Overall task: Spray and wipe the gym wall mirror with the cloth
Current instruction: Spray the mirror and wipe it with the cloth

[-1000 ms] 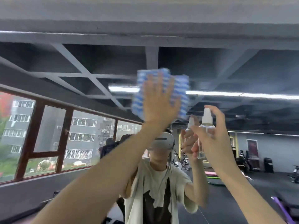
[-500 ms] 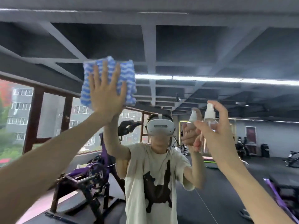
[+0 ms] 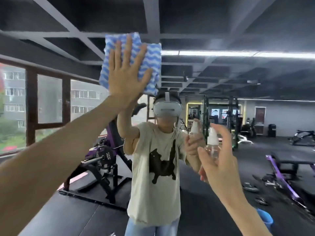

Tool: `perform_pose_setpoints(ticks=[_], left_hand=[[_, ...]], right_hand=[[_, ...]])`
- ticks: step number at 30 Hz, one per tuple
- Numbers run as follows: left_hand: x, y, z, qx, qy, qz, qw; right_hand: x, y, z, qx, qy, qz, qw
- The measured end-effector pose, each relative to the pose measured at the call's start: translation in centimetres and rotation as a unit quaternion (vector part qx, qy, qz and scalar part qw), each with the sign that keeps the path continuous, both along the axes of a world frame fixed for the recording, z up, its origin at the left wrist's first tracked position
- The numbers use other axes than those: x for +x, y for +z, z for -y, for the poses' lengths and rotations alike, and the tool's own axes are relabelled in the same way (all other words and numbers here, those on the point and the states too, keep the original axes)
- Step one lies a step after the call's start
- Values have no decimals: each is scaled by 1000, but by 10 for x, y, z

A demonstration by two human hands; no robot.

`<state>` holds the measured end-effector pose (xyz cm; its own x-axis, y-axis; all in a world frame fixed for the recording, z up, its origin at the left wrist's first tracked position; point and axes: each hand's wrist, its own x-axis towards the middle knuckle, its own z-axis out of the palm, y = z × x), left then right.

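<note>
Obs.: your left hand [image 3: 127, 77] is up high, left of centre, palm flat and fingers spread straight, pressing the cloth [image 3: 150, 65] onto the mirror [image 3: 238, 28]. The cloth is a folded blue-and-white pad in contact with the glass. Its long side runs roughly up and down, tilted a little, and it shows above and to the right of your fingers.

Your right hand [image 3: 219, 166] is low and right, well apart from the cloth. Fingers and thumb are curled round the spray bottle [image 3: 212, 147]. The bottle is upright with its white nozzle on top, near the glass but not touching it.

Key relation: the cloth sits above and left of the bottle, and your left hand alone is on it. Judgement: the wipe belongs to the left arm, with unwiped glass lying below and to the right.

Containers: the bottle body is clear, fill level not readable. A blue bucket [image 3: 265, 218] shows at the lower right edge, contents hidden
</note>
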<state>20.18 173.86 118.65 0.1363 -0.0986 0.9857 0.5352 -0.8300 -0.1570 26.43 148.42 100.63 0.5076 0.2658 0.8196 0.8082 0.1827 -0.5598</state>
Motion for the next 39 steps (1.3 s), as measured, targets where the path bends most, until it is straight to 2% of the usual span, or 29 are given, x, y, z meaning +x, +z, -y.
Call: perform_pose_setpoints(ticks=[1, 2, 5, 7, 8, 10, 13, 17, 20, 21, 22, 24, 25, 26, 27, 30, 32, 35, 39], left_hand=[[13, -22, 9, 44, -12, -19, 999], [24, -51, 18, 119, -28, -73, 990], [31, -137, 34, 311, -51, -285, 905], [27, -151, 28, 367, -53, -340, 864], [26, -149, 24, 367, -54, -334, 867], [25, -138, 18, 317, -59, -274, 906], [22, -126, 15, 166, -95, -157, 969], [25, -132, 35, 59, -110, -72, 990], [40, -167, 55, 68, -87, -99, 989], [47, -188, 63, 116, -88, -149, 978], [54, -212, 71, 192, -97, -221, 951], [59, -248, 80, 366, -82, -368, 851], [59, -251, 75, 420, -57, -424, 800], [61, -240, 69, 446, -47, -441, 777], [62, -220, 66, 448, -46, -426, 785], [58, -138, 65, 307, -56, -280, 908], [53, -100, 66, 208, -47, -206, 955], [58, -76, 74, 152, -29, -183, 971], [94, -34, 126, 66, -83, -107, 989]], right_hand=[[5, -8, 6, 1, -9, -19, 1000], [10, -16, 11, 2, -15, -39, 999], [17, -43, 19, 0, -36, -68, 997], [13, -67, 21, -17, -70, -90, 993], [12, -80, 22, -20, -83, -105, 991], [14, -107, 23, -18, -104, -126, 986], [20, -138, 23, -23, -132, -149, 980], [15, -163, 20, -29, -128, -162, 978], [13, -167, 22, -15, -124, -163, 979], [13, -166, 23, -12, -124, -166, 978], [14, -164, 26, -8, -124, -172, 977], [16, -154, 32, 2, -126, -183, 975], [19, -149, 36, 4, -131, -191, 973], [25, -144, 42, 7, -137, -194, 971], [31, -138, 48, 13, -143, -193, 971], [45, -137, 61, 9, -171, -160, 972], [47, -149, 65, 8, -195, -171, 966], [41, -165, 72, 17, -205, -200, 958], [41, -169, 83, 28, -190, -206, 960]])
